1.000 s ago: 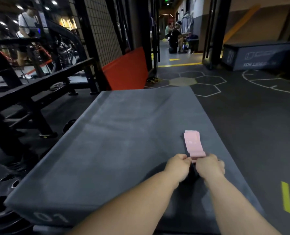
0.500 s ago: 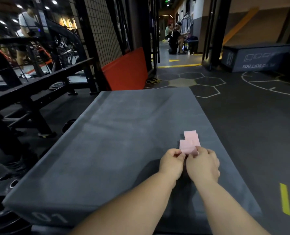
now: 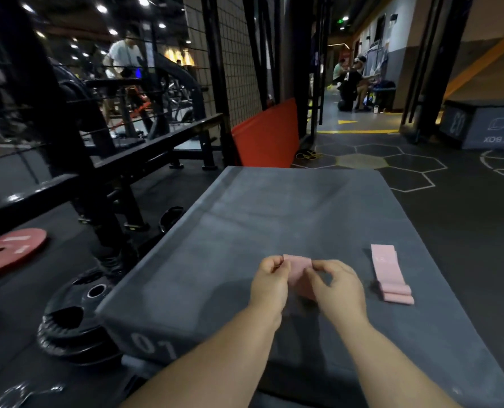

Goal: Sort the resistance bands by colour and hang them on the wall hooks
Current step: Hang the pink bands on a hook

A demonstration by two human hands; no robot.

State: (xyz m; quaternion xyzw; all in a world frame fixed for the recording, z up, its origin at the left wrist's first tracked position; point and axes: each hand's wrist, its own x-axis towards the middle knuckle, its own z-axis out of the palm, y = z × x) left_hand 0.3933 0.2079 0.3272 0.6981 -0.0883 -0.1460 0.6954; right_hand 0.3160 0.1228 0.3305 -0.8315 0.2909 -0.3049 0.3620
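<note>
The left hand pinches one upper corner of a pink resistance band between thumb and curled fingers. The right hand pinches the opposite edge with thumb and forefinger, its other fingers loosely curled. The band shows between them as a small folded panel over the near half of the grey soft box, about midway between its left and right edges. Whether it touches the top I cannot tell.

Near the right hand, toward the box's right edge, a second pink band lies flat with its near end doubled over.

The task looks to be at an early stage. Only these two bands show, both pink, so they likely belong to one group. Nothing is hung, and no wall hook is in view, so the hanging is all left to do.

On the floor by the box's near-left corner sits a stack of black weight plates, with a red plate further left. A black rack runs along the left side. Beyond the far edge an orange mat leans against a mesh partition. People sit in the corridor behind.

The plates and rack would hamper leaving to the left; the right edge seems the easier way.
</note>
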